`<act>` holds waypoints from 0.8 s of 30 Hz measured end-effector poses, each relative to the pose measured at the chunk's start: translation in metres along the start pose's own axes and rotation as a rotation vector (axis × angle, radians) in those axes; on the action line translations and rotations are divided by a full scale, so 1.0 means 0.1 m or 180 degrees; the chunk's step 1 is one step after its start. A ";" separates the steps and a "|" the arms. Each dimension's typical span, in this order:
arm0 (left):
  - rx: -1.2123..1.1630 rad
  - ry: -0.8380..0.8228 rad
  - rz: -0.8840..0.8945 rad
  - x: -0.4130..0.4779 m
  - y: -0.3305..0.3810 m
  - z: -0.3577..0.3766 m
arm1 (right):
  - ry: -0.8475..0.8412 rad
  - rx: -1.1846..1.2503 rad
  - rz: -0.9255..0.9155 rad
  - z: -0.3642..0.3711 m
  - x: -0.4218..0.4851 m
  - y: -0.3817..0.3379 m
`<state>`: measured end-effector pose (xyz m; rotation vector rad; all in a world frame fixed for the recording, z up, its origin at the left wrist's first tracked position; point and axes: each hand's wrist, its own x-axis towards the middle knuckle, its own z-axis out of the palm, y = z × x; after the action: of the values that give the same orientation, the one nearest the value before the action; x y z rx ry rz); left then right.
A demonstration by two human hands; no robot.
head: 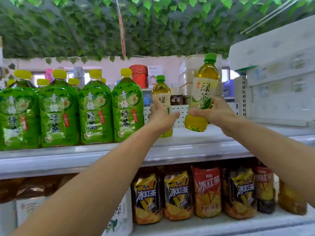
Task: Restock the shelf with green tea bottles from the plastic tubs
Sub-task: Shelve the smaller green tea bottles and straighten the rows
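Two small green tea bottles with green caps and pale labels are at the top shelf (196,147). One bottle (161,90) stands upright on the shelf, and my left hand (161,116) grips its lower half. My right hand (215,112) holds the second bottle (203,92) around its middle, tilted slightly and lifted just above the shelf, to the right of the first. The plastic tubs are not in view.
Several large green plum-tea bottles (127,108) with yellow caps fill the shelf's left side. Iced black tea bottles (207,191) line the lower shelf. White boxes (279,79) are stacked at the right. Fake leaves hang overhead.
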<state>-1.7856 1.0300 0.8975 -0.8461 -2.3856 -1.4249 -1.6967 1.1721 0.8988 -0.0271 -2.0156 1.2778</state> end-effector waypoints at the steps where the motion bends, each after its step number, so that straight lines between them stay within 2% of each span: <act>1: 0.0203 -0.0039 -0.0151 0.04 -0.08 0.02 | -0.0022 -0.0043 0.0079 0.01 0.04 0.05; 7: 0.0490 -0.0346 -0.0596 0.18 -0.20 0.04 | -0.0301 -0.0263 0.0279 0.09 0.24 0.21; 13: 0.0586 -0.0370 -0.0582 0.21 -0.26 0.04 | -0.0438 -0.0527 0.0449 0.20 0.44 0.25; 24: 0.0939 -0.0354 -0.0557 0.21 -0.29 0.08 | -0.0455 -0.0666 0.0318 0.39 0.60 0.37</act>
<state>-1.8184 1.0341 0.8822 -0.6710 -2.7224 -1.0642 -1.7766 1.1836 0.8949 -0.1405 -2.2899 1.1519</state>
